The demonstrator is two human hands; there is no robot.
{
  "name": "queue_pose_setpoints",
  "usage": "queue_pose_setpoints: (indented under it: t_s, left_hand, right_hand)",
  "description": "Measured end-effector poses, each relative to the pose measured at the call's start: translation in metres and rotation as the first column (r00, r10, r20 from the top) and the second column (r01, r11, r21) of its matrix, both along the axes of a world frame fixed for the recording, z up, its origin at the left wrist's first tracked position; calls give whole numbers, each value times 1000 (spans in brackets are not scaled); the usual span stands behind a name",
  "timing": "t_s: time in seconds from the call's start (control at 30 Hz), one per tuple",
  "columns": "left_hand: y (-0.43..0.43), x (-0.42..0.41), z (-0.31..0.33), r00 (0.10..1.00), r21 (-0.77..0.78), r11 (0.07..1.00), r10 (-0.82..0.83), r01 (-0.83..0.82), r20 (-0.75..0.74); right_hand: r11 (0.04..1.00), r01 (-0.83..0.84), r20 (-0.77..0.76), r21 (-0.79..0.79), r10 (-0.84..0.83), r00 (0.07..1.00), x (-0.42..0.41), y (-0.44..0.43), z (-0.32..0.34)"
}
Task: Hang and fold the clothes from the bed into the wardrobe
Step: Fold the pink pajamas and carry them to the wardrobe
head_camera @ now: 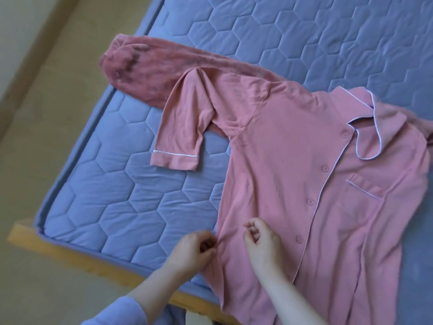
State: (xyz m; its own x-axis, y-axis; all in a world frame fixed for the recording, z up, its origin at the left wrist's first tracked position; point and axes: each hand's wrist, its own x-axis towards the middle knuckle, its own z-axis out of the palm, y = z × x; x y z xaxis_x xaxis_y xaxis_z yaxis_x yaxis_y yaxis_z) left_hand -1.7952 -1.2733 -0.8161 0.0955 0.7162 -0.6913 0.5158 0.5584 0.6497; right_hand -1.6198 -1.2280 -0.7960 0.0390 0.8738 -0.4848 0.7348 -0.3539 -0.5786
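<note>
On the bed's near corner, the blue quilted mattress [117, 207] carries two garments. One, a pink pyjama shirt [269, 172], lies face up & mostly flat, buttoned down the front, collar [379, 118] toward the far right, hem toward the person. Its chest pocket [365, 186] lies flat w/ white piping along the top; can't tell if anything's inside. The shirt's one visible sleeve [182, 109] is bent at the elbow, cuff pointing back toward the near side, w/ bare mattress btwn cuff & shirt body. Under the shirt's shoulder sits a fuzzy pink garment [145, 73], darker & mottled, running out to the mattress's left edge and overhanging it a bit.

L hand [196, 250] pinches the shirt's side edge low down, creases fanning out from the grip. R hand [263, 241] is just beside it, over the shirt front near the lowest visible button, fingers curled; can't tell whether they've got cloth or nothing. Hands are close, not touching. A lavender sleeve [117, 313] covers the L forearm; R forearm is bare.

Edges: wooden bed frame [70, 256] rims the near side, & the shirt's hem drapes over it. Tan floor [35, 113] lies left of the bed. Open mattress shows left of the shirt, below the cuff, & across the far side beyond the fuzzy garment.
</note>
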Motion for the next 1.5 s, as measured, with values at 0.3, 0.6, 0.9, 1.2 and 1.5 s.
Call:
queue_pose_setpoints:
  t_s: [0.3,0.6,0.9,1.2,1.5]
  left_hand:
    - [-50,5,13,974,54,974,214,-219,78]
    - [-48,14,12,971,140,961,238,-239,19]
    - [-104,-17,36,911,381,885,361,-267,-200]
    - [-146,-47,34,920,437,897,227,-70,-319]
    - [-138,-63,12,888,257,964,177,-70,-424]
  right_hand:
    - [999,-43,-42,12,43,998,21,-40,6]
    - [999,25,-4,32,-25,1000,30,-64,11]
    - [993,-112,-189,-28,105,976,17,-99,21]
    - [756,-653,160,-52,651,742,-11,-132,16]
    - [729,-656,198,-195,684,702,-3,-144,7]
